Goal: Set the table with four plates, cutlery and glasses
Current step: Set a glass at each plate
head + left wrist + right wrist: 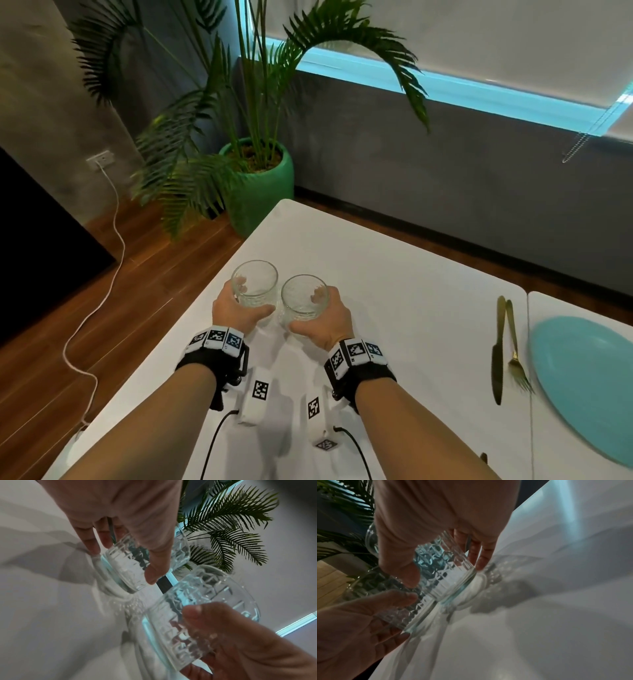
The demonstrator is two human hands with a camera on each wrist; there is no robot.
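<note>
Two clear patterned glasses stand upright side by side, almost touching, near the left part of the white table point(394, 274). My left hand point(239, 306) grips the left glass point(255, 289), thumb on the near side and fingers round the far side. My right hand point(325, 317) grips the right glass point(303, 299) the same way. In the left wrist view the left glass point(123, 568) has its base at the tabletop; whether it touches I cannot tell. The right wrist view shows the right glass point(447, 577) equally low. A teal plate point(582, 370) lies at the right, with a knife point(498, 349) and fork point(515, 353) to its left.
A potted palm in a green pot point(260, 185) stands on the wooden floor beyond the table's far left corner. A white cable point(102, 308) runs across the floor from a wall socket. A seam point(527, 342) separates two table sections just left of the plate.
</note>
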